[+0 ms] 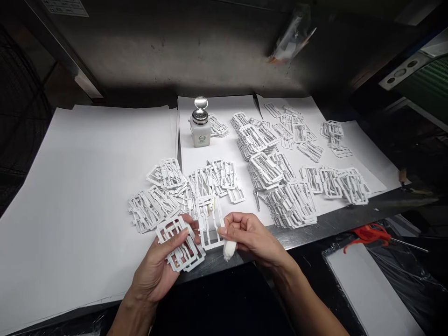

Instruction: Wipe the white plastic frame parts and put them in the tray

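Note:
My left hand (157, 261) is closed around a small stack of white plastic frames (180, 247), thumb on top. Between thumb and fingers, my right hand (254, 235) pinches the edge of a single white plastic frame (212, 228) with thin wavy bars inside. A wad of white cloth (229, 250) hangs below the same fingers. That single frame is tilted up beside the held stack; whether my left fingertips touch it, I cannot tell. Just beyond both hands lie loose piles of similar frames (154, 207), and another pile (217, 177) sits behind the single frame.
A square dispenser bottle (201, 130) with its metal lid raised stands at the back. Tall rows of frames (290, 203) fill the right, near tweezers (257, 199). White paper (94, 186) covers the metal bench. An orange-handled air gun (373, 233) lies at lower right.

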Available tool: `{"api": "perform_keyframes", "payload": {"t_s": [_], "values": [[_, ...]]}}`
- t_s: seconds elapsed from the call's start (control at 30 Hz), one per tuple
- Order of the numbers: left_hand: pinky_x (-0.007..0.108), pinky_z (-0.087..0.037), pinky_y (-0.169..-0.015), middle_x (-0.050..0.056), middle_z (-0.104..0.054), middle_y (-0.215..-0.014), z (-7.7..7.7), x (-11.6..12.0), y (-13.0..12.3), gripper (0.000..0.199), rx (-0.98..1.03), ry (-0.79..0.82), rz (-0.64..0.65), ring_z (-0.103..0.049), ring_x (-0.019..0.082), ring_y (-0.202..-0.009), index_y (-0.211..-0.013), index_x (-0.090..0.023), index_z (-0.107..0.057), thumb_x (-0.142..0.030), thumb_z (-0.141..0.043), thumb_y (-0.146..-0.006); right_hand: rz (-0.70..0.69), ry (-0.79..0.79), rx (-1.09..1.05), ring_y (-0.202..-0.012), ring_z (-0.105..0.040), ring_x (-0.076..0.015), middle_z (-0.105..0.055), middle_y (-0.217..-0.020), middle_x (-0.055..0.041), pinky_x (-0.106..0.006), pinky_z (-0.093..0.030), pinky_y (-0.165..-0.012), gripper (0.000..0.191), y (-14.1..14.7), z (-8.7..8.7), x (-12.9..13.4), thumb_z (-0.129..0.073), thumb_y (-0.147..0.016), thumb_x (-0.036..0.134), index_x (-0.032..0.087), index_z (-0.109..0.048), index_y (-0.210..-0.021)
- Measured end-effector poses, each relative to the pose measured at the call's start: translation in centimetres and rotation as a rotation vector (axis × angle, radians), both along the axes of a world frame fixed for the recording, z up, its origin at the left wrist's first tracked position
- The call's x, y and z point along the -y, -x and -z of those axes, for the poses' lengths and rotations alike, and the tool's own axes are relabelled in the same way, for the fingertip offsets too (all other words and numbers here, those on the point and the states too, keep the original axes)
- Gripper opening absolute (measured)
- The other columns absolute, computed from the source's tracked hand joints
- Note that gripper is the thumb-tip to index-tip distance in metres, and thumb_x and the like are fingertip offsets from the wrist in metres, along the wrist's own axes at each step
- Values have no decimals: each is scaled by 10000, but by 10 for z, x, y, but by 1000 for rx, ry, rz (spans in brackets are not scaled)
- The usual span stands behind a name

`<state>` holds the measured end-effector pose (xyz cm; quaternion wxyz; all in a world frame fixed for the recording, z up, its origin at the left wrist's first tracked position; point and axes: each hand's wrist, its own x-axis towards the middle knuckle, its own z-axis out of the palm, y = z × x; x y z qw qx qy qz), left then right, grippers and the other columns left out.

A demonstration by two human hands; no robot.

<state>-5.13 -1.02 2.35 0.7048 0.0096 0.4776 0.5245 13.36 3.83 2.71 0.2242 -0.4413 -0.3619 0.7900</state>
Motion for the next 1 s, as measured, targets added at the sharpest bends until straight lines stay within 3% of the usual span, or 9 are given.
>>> {"api": "perform_keyframes", "payload": {"t_s": [0.17,0.23,0.43,0.53,0.63,0.7,0.83,1.0], "values": [[321,-547,-682,70,-684,-819,-2,-11,-8,341,-177,-28,75,-650,204,-717,-971,-125,-665,-202,-746,-649,-67,17,8,-398,-291,-25,-456,-498,65,-155,-173,-366,276,5,4,1,-727,-718,355,140,-555,-706],[317,-545,-696,60,-686,-843,-3,-12,-10,352,-249,-62,31,-650,203,-753,-976,-130,-662,-165,-752,-637,-60,-12,19,-401,-297,-23,-467,-523,60,-153,-185,-365,261,3,7,0,-705,-743,367,133,-591,-749],[350,-542,-741,66,-679,-984,-5,-14,-11,499,-306,-65,-78,-640,232,-871,-1122,-176,-614,-157,-747,-641,155,-201,171,-460,-430,-53,-526,-551,33,-158,-352,-424,247,0,6,7,-650,-799,385,139,-661,-823],[319,-550,-695,69,-690,-908,-4,-15,-13,397,-316,-49,-93,-647,220,-804,-1006,-138,-657,-168,-758,-623,115,-396,207,-570,-522,-88,-615,-693,-11,-188,-425,-498,188,13,-1,20,-675,-786,329,158,-688,-863],[286,-548,-650,46,-683,-787,-3,-15,-14,264,-322,-39,-112,-640,184,-713,-863,-121,-667,-162,-759,-619,74,-722,302,-656,-557,-106,-633,-799,-41,-205,-451,-574,145,24,-3,29,-649,-807,239,148,-697,-910],[306,-553,-663,46,-683,-783,-3,-15,-13,264,-302,-31,-125,-643,187,-709,-858,-123,-662,-157,-760,-616,87,-806,372,-645,-557,-105,-632,-793,-43,-207,-450,-576,124,23,-1,29,-618,-826,218,138,-691,-885],[369,-559,-714,75,-691,-919,-2,-15,-7,436,-248,1,-117,-657,238,-805,-1017,-147,-649,-146,-768,-597,162,-645,476,-591,-511,-98,-600,-718,-16,-207,-412,-531,122,10,4,21,-618,-820,258,148,-659,-786],[339,-564,-665,69,-696,-838,-3,-14,-7,433,-211,21,-89,-660,220,-720,-1011,-127,-653,-147,-771,-594,-56,-232,249,-526,-455,-88,-532,-605,18,-202,-336,-476,194,9,9,19,-640,-793,335,146,-642,-840]]}}
